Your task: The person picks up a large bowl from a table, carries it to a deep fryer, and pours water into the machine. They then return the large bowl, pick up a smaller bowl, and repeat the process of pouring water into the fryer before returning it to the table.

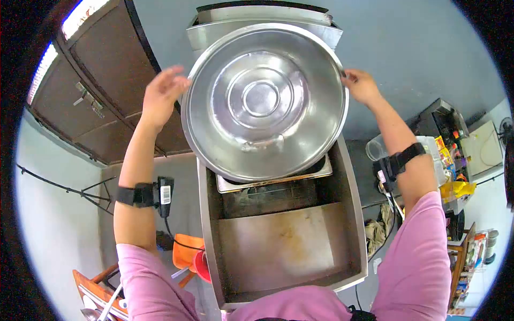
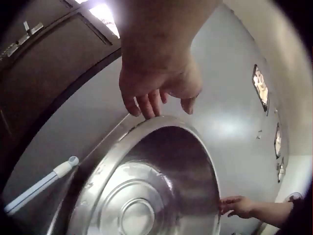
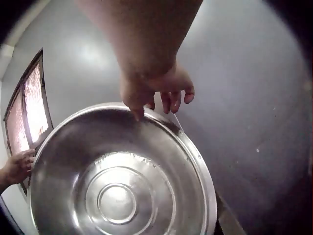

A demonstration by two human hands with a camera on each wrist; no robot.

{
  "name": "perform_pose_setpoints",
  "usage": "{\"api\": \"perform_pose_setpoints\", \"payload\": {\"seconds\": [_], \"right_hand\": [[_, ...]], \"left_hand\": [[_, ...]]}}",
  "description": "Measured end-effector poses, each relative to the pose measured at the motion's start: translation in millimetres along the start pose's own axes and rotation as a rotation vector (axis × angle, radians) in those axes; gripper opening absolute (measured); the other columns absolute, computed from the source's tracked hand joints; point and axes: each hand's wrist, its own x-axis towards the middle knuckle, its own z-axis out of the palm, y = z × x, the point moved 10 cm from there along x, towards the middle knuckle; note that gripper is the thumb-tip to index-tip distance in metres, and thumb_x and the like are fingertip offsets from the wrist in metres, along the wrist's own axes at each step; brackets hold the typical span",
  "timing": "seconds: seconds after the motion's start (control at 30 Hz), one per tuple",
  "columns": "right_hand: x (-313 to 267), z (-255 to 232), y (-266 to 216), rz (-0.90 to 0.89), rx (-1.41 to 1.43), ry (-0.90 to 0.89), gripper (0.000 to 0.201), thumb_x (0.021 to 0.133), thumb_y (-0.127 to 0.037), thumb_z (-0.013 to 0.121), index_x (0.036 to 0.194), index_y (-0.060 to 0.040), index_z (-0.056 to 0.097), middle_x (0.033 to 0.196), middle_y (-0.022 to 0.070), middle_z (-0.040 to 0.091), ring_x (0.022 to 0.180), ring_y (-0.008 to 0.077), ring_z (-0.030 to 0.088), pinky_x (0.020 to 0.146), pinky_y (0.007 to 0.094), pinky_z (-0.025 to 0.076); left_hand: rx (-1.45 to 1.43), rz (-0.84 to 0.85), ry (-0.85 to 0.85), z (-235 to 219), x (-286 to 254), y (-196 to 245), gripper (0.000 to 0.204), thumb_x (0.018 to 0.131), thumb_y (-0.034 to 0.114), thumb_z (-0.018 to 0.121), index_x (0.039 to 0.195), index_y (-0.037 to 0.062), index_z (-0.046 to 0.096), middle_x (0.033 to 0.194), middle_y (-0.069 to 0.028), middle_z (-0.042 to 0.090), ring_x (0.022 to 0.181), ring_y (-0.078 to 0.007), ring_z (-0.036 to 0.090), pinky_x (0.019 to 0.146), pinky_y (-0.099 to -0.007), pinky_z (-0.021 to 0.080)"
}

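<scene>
A large round stainless-steel basin (image 1: 262, 144) with ringed bottom leans tilted over the far part of a steel trough, its inside facing me. My right hand (image 1: 362, 85) pinches the rim on the right; in the right wrist view the thumb (image 3: 138, 113) lies over the inner edge and the other fingers are outside it. On the opposite side my left hand (image 1: 165, 93) is beside the rim with loosely bent, spread fingers. The left wrist view has its fingertips (image 2: 150, 111) right at the rim, with the thumb apart from it.
Below the basin runs the deep steel trough (image 1: 350, 214) with a metal tray edge (image 1: 230, 187) across it. A steel housing (image 1: 201, 35) stands behind against the grey wall. An orange stool (image 1: 184, 251) and red bucket (image 1: 202, 266) are at left; a cluttered shelf (image 1: 455, 155) is at right.
</scene>
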Motion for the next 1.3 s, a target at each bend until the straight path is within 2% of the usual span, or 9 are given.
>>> {"api": "perform_pose_setpoints", "payload": {"seconds": [0.13,0.3,0.37,0.5,0.6,0.77,0.87,0.97,1.3], "right_hand": [[-39,26,31,0.068,0.001,-0.115,0.028,0.075,-0.03,0.054,0.064,-0.0039,0.053,0.061,0.0121,0.054,0.057,0.0273,0.051,0.055,0.0372,0.041],[-95,93,47,-0.017,-0.58,-0.776,0.046,0.068,-0.046,0.057,0.091,-0.0064,0.062,0.093,0.0175,0.058,0.088,0.0323,0.054,0.081,0.0374,0.041],[-78,56,21,0.042,-0.558,-0.587,0.052,0.065,-0.045,0.06,0.095,-0.0022,0.059,0.098,0.0189,0.056,0.091,0.0332,0.053,0.082,0.0376,0.04],[-30,-2,2,-0.024,-0.248,-0.071,0.063,0.062,-0.043,0.065,0.102,0.0044,0.054,0.102,0.0201,0.054,0.093,0.0325,0.052,0.082,0.0376,0.04],[-19,8,27,0.151,-0.041,-0.092,0.059,0.061,-0.04,0.067,0.1,0.0019,0.056,0.1,0.0189,0.055,0.092,0.0304,0.053,0.08,0.0355,0.042],[-43,74,64,0.253,0.138,-0.314,0.044,0.066,-0.039,0.063,0.09,-0.0015,0.06,0.081,0.0141,0.06,0.075,0.025,0.057,0.069,0.0327,0.044],[-63,93,71,0.338,0.244,-0.282,0.033,0.069,-0.031,0.062,0.083,-0.001,0.061,0.071,0.009,0.061,0.062,0.0186,0.056,0.06,0.0307,0.045],[-56,89,72,0.172,0.44,-0.114,0.028,0.07,-0.026,0.063,0.081,-0.0004,0.061,0.071,0.0091,0.061,0.06,0.016,0.055,0.058,0.0311,0.044],[-58,-13,47,0.272,0.474,0.061,0.026,0.071,-0.022,0.06,0.082,0.002,0.056,0.071,0.0121,0.059,0.063,0.0206,0.056,0.058,0.0325,0.044]], "left_hand": [[0.133,-0.339,-0.312,13,-40,-65,0.017,0.069,0.014,0.064,0.083,0.0069,0.057,0.072,0.0022,0.057,0.064,-0.0061,0.048,0.054,-0.0191,0.035],[0.186,-0.493,-0.466,22,-60,-89,0.014,0.07,0.007,0.06,0.083,0.0055,0.056,0.074,-0.0002,0.058,0.064,-0.0089,0.051,0.057,-0.0215,0.039],[0.282,-0.309,-0.351,5,-25,-94,0.018,0.072,0.005,0.058,0.09,0.0042,0.056,0.077,-0.0019,0.059,0.066,-0.01,0.053,0.06,-0.0237,0.041],[0.025,0.14,0.145,-1,10,30,0.031,0.076,0.011,0.056,0.105,0.0017,0.052,0.081,-0.0053,0.06,0.074,-0.0118,0.054,0.069,-0.0241,0.042],[0.143,0.216,0.258,-12,19,38,0.017,0.08,0.013,0.053,0.094,0.003,0.057,0.08,-0.0066,0.059,0.071,-0.0141,0.054,0.067,-0.0255,0.043],[0.448,-0.472,-0.25,11,-45,-71,0.03,0.076,0.019,0.059,0.099,0.0004,0.055,0.08,-0.0075,0.06,0.072,-0.0135,0.055,0.067,-0.0265,0.043],[0.254,-0.472,-0.346,27,-71,-114,0.023,0.076,0.014,0.057,0.094,-0.0012,0.056,0.077,-0.0068,0.06,0.067,-0.0127,0.052,0.063,-0.0281,0.043],[0.195,-0.362,-0.216,26,-65,-102,0.019,0.077,0.011,0.056,0.092,-0.0012,0.056,0.079,-0.0059,0.06,0.067,-0.012,0.052,0.063,-0.0272,0.042],[0.028,-0.409,-0.089,4,-44,-24,0.016,0.077,0.014,0.054,0.088,0.0023,0.056,0.073,-0.0034,0.056,0.064,-0.0121,0.051,0.057,-0.0247,0.039]]}}
